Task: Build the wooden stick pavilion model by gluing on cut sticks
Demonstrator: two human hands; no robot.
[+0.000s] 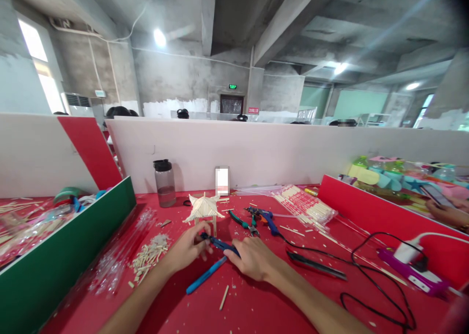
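Note:
My right hand (254, 258) is closed round a slim blue tool with a dark tip (220, 243), perhaps pliers; its exact kind is unclear. At that tip the fingers of my left hand (191, 248) are pinched together, and what they hold is hidden. Just beyond them stands a small pavilion-like model (204, 208) of pale wooden sticks, with a pointed roof on thin posts. Below the hands a long bright-blue rod-shaped tool (205, 276) slants across the red tabletop, its upper end close to my right hand. A single short stick (223, 298) lies nearer to me.
Cut stick pieces (150, 256) are heaped at left beside clear plastic wrappers (122, 251). Green-handled cutters (244, 221), a blue glue gun (269, 220), a black knife (315, 264) and a purple power strip (415, 273) with cables lie right. A bottle (164, 185) stands behind.

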